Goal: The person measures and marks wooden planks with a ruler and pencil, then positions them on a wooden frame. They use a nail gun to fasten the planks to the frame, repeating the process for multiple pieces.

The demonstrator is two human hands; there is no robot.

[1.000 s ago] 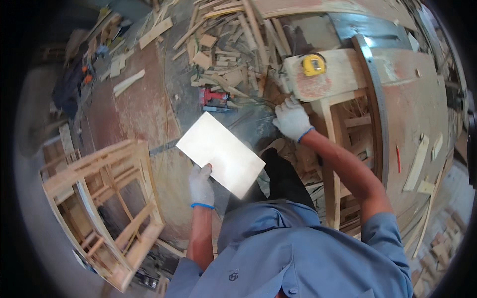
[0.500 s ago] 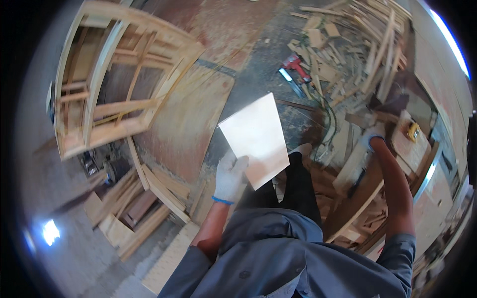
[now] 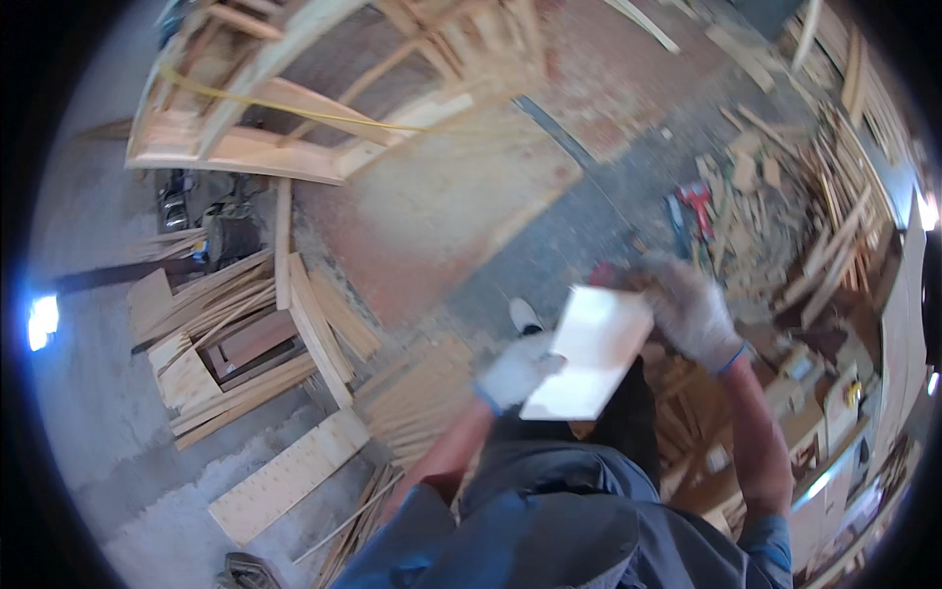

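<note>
My left hand, in a white glove with a blue cuff, grips a pale flat board by its left edge, thumb on top. The board is tilted in front of my body. My right hand, gloved as well, is at the board's upper right edge. Motion smears its fingers, so I cannot tell whether they touch the board or hold anything.
A large wooden frame stands at the upper left. Wood strips and offcuts lie at left. A red power tool rests on the floor beside scrap wood. A workbench with a yellow item is at right.
My right hand has left the bench at the right and come over to the board. The board has shifted right and down in my left hand. My view has turned toward the left.
</note>
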